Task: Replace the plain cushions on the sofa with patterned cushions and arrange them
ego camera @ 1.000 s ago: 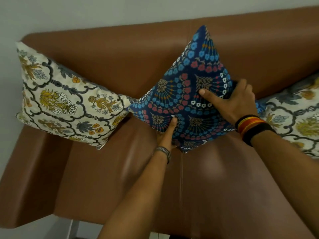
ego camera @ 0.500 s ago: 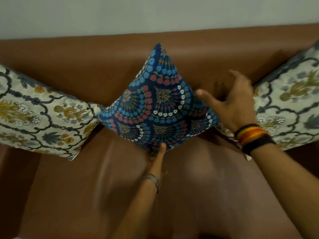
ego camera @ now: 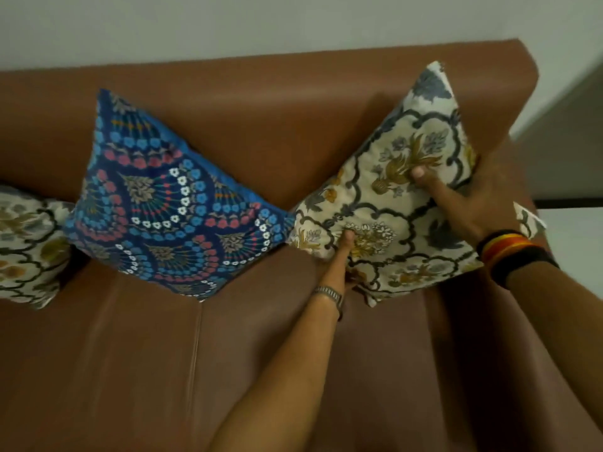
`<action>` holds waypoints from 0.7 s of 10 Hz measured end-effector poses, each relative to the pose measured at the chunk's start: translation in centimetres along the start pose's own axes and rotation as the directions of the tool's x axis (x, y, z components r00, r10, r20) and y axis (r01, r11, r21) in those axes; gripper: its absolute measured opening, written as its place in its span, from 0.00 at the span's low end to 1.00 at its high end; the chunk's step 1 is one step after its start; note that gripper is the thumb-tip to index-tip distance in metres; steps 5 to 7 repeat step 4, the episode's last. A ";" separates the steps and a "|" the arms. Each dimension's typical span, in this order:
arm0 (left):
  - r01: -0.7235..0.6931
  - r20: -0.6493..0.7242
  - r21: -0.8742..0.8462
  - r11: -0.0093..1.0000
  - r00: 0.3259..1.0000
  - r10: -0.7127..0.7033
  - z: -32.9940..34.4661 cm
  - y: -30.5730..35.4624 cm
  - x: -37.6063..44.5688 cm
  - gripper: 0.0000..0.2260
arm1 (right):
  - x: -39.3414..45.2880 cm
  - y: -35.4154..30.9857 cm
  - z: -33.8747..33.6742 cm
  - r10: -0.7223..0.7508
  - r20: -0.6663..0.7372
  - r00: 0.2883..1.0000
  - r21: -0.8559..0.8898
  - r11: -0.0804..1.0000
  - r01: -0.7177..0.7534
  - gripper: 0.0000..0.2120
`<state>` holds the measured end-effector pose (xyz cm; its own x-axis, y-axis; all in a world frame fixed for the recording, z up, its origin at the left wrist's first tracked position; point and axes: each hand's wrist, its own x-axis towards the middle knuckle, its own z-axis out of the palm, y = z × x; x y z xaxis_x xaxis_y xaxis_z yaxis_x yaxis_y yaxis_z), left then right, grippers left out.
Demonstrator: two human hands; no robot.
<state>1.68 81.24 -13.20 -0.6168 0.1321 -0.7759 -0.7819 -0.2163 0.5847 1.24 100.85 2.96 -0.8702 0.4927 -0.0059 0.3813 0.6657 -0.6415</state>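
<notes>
A blue patterned cushion [ego camera: 169, 203] stands on one corner in the middle of the brown sofa [ego camera: 261, 353], leaning on the backrest. To its right stands a cream floral cushion [ego camera: 391, 203], also on a corner. My left hand [ego camera: 346, 252] grips its lower left edge, thumb on the front. My right hand [ego camera: 470, 194] holds its right side, thumb pressed on the front, fingers behind. A second cream floral cushion [ego camera: 26, 243] shows partly at the left edge.
The sofa's right arm [ego camera: 509, 151] ends just behind the held cushion. A pale wall [ego camera: 228, 24] rises behind the backrest, and light floor [ego camera: 574, 230] lies past the sofa's right end.
Both hands left the blue cushion and moved right onto the cream floral cushion. The view has swung to the right, so the blue cushion now sits left of centre.
</notes>
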 end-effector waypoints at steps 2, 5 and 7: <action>-0.008 0.008 0.035 0.999 1.000 0.008 0.8 1.0 -0.7 0.54 | 0.5 1.8 -0.5 0.055 -0.009 0.998 0.103 0.993 -0.054 0.48; -0.251 -0.037 0.307 0.918 0.961 0.275 -2.3 2.7 -6.4 0.57 | -4.3 2.1 -1.3 -0.065 -0.133 0.989 -0.029 0.998 0.061 0.41; -0.251 -0.037 0.307 0.918 0.961 0.275 -2.3 2.7 -6.4 0.57 | -4.3 2.1 -1.3 -0.065 -0.133 0.989 -0.029 0.998 0.061 0.41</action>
